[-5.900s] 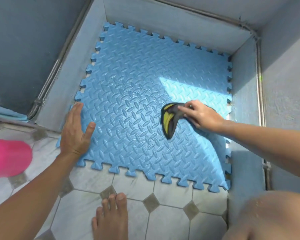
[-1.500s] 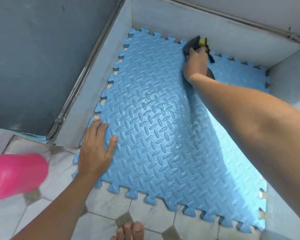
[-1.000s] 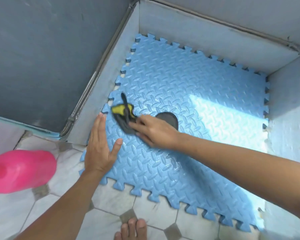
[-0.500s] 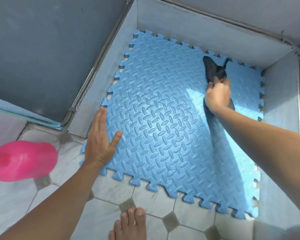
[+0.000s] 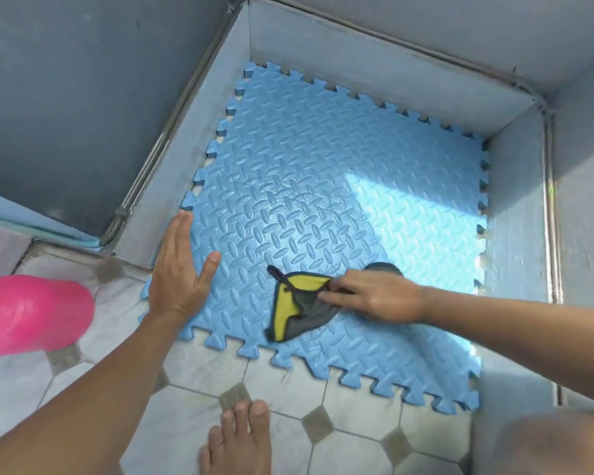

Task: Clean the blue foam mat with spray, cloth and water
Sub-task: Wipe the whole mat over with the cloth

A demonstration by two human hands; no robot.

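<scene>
The blue foam mat [image 5: 323,173] with a tread pattern and jigsaw edges lies on the floor in a walled corner. My left hand [image 5: 180,272] lies flat on the mat's near left edge, fingers spread, holding nothing. My right hand [image 5: 374,298] presses a yellow and grey cloth [image 5: 294,308] against the mat near its front edge, fingers pinching the cloth's right side. A patch of sunlight falls on the mat's right half.
A pink plastic container [image 5: 31,313] lies on the tiled floor at the left. My bare foot [image 5: 237,440] stands on the tiles below the mat. Low grey walls [image 5: 374,73] enclose the mat at the left, back and right. My knee [image 5: 556,443] is at the bottom right.
My right hand has dragged the cloth from the mat's far right corner down to its near front edge. The left hand stays flat on the left edge.
</scene>
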